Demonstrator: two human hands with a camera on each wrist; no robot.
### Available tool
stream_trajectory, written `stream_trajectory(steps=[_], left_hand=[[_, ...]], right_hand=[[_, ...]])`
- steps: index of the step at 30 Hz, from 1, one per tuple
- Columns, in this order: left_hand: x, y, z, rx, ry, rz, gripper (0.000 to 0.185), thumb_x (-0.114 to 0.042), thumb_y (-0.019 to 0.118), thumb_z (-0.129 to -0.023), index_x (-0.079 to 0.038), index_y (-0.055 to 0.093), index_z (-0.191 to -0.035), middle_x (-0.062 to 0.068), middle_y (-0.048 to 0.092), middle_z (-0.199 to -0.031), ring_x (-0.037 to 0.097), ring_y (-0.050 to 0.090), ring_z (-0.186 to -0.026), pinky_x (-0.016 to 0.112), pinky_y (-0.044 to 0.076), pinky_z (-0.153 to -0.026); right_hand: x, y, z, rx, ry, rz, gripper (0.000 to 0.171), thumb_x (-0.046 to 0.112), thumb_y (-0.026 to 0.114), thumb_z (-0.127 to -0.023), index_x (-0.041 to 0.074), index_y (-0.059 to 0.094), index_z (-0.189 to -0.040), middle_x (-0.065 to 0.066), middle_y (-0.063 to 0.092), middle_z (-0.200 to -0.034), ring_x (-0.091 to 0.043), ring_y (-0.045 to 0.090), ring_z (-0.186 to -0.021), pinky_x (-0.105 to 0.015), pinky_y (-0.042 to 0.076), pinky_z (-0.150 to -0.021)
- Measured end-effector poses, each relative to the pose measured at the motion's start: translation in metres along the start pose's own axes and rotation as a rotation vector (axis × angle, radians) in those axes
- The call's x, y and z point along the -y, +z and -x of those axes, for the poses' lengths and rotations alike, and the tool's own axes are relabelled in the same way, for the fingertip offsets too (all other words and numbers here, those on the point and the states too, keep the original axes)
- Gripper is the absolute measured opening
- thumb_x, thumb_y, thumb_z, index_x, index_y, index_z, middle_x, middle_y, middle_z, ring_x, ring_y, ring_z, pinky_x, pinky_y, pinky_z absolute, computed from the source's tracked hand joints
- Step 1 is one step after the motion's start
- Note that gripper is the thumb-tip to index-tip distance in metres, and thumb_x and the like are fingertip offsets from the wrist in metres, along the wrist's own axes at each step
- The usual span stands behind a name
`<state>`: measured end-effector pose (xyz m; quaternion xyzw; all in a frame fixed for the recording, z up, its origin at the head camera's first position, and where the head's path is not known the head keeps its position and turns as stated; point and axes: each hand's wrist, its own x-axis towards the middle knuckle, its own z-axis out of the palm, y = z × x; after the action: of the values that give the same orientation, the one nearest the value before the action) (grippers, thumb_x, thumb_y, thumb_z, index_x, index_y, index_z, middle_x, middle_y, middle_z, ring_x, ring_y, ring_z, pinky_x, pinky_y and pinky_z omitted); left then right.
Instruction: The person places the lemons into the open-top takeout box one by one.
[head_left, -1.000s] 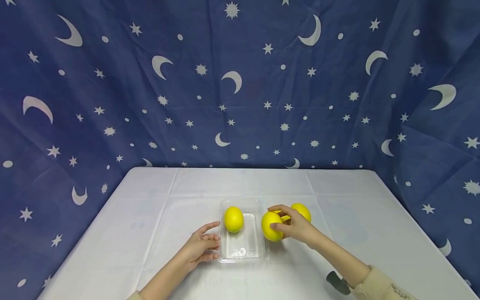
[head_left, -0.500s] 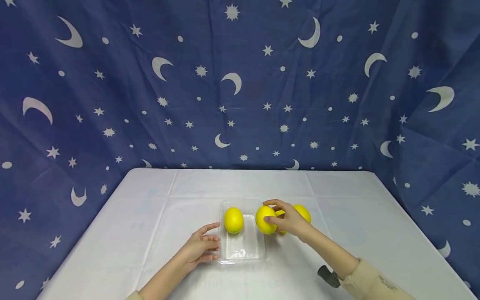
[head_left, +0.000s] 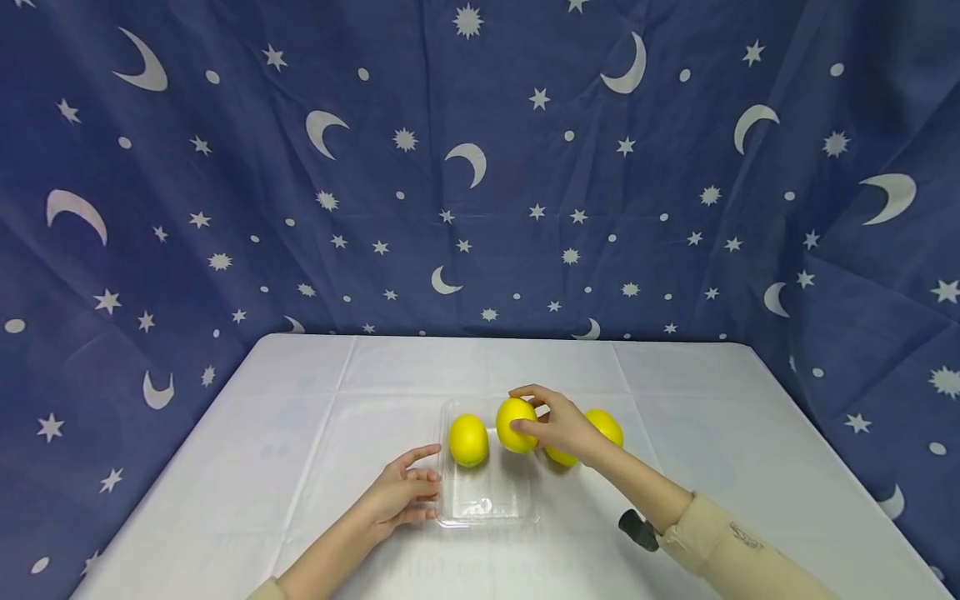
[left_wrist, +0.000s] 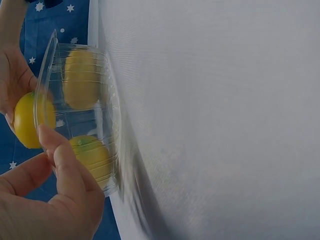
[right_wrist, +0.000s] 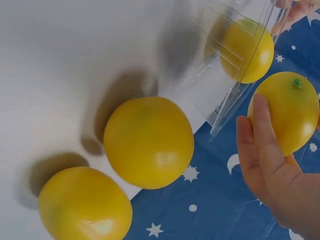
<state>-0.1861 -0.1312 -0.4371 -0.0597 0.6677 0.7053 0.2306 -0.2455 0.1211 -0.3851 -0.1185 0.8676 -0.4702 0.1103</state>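
Note:
In the head view my right hand grips a yellow lemon above the right part of a clear plastic tray. The right wrist view shows fingers along the side of this lemon, which has a green stem end. Another lemon sits inside the tray, at its left. My left hand touches the tray's left side with spread, slightly bent fingers; tray and fingertips meet in the left wrist view too. Two more lemons lie on the table right of the tray, one near and one farther.
A white cloth covers the table. Behind and beside it hangs a dark blue curtain with moons and stars. A dark grey piece sits at my right wrist, low over the table.
My right hand has carried its lemon left and farther from me, from beside the tray's right edge to over it. My left hand stays at the tray's left side.

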Motion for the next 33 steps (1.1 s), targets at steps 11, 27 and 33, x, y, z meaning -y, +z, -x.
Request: stream_trajectory(steps=[11,27,33], left_hand=[[-0.001,-0.002,-0.001,-0.013,0.008,-0.009,0.058,0.003,0.053,-0.090,-0.006,0.031,-0.143,-0.001,0.055,-0.089,0.012,0.054,-0.074,0.023,0.058,-0.062],[0.001,-0.001,0.002,-0.012,0.002,-0.019,0.057,0.003,0.052,-0.090,-0.006,0.032,-0.143,-0.001,0.055,-0.090,0.012,0.054,-0.074,0.023,0.059,-0.063],[0.000,0.000,0.001,-0.016,-0.001,-0.006,0.058,0.003,0.053,-0.090,-0.007,0.032,-0.143,0.000,0.056,-0.090,0.012,0.055,-0.074,0.023,0.058,-0.062]], right_hand=[[0.006,0.008,-0.015,-0.005,-0.077,0.110,0.044,0.013,0.070,-0.083,0.010,0.057,-0.124,-0.016,0.057,-0.116,-0.019,0.055,-0.077,-0.024,0.053,-0.061],[0.005,0.021,-0.022,-0.038,-0.098,0.308,0.043,0.019,0.073,-0.081,0.011,0.059,-0.122,-0.011,0.060,-0.111,-0.023,0.054,-0.094,-0.041,0.051,-0.085],[0.005,0.025,-0.024,-0.027,-0.136,0.386,0.046,0.020,0.073,-0.081,0.008,0.059,-0.123,-0.012,0.059,-0.103,-0.021,0.053,-0.087,-0.038,0.051,-0.082]])
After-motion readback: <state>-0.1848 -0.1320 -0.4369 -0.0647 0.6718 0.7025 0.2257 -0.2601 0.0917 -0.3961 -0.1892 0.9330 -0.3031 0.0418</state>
